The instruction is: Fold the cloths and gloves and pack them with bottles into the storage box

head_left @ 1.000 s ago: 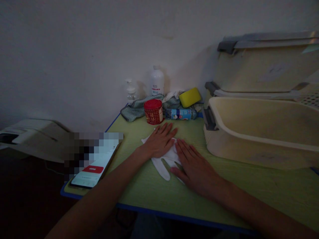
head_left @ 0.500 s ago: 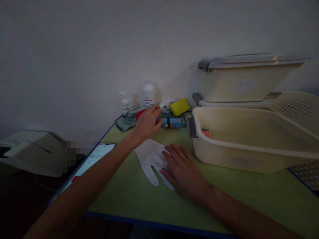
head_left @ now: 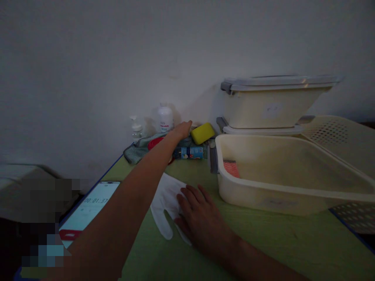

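My left hand (head_left: 183,129) is stretched to the back of the table, between a white bottle (head_left: 165,119) and a yellow sponge (head_left: 202,133). Its fingers are mostly hidden, near the spot where something white and crumpled lay. Beneath that forearm are a grey-green cloth (head_left: 135,153), a red item (head_left: 154,143) and a bottle with a blue label (head_left: 191,152) on its side. A white glove (head_left: 164,199) lies flat on the green table (head_left: 249,242). Resting over the glove's finger end is my right hand (head_left: 199,216), fingers extended and slightly apart.
At right stands a cream basin (head_left: 281,183) with a pink mesh piece (head_left: 231,168) inside. Behind it is a lidded cream box (head_left: 269,107), beside a perforated basket (head_left: 331,130). A phone (head_left: 93,207) showing a timer lies at left. A small pump bottle (head_left: 136,127) stands near the wall.
My left hand has reached farther back, from above the red item to beside the yellow sponge. My right hand stays on the glove. The whole view has shifted slightly.
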{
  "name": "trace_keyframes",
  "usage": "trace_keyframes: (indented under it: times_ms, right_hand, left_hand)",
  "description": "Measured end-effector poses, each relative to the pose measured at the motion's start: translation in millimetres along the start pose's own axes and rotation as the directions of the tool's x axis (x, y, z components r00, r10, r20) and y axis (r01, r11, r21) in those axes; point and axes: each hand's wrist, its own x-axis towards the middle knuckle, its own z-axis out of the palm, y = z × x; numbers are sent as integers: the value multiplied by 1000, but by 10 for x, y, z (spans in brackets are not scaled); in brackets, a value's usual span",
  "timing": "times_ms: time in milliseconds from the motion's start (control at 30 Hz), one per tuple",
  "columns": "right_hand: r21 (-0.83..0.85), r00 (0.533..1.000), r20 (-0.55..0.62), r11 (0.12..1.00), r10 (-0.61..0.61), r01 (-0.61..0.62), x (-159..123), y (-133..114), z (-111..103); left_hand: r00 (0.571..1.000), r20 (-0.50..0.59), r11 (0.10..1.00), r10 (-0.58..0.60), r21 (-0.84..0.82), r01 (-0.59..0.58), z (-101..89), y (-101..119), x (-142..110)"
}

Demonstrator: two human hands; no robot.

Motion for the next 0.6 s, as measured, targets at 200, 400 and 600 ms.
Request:
trace_keyframes:
  times_ms: [200,400,600]
  right_hand:
    - [79,1000,14,997,-16,15,-6,24,0]
    - [166,999,47,986,22,-29,45,38,-34]
    - [360,986,-12,921,167,-152,88,105,19]
  left_hand:
    - [986,-77,989,-147,-31,144,-48,6,-44]
    - [898,-340,960,-280,-123,252,-498,132,-253]
    - [832,-442,896,-334,-422,135,-986,314,-706]
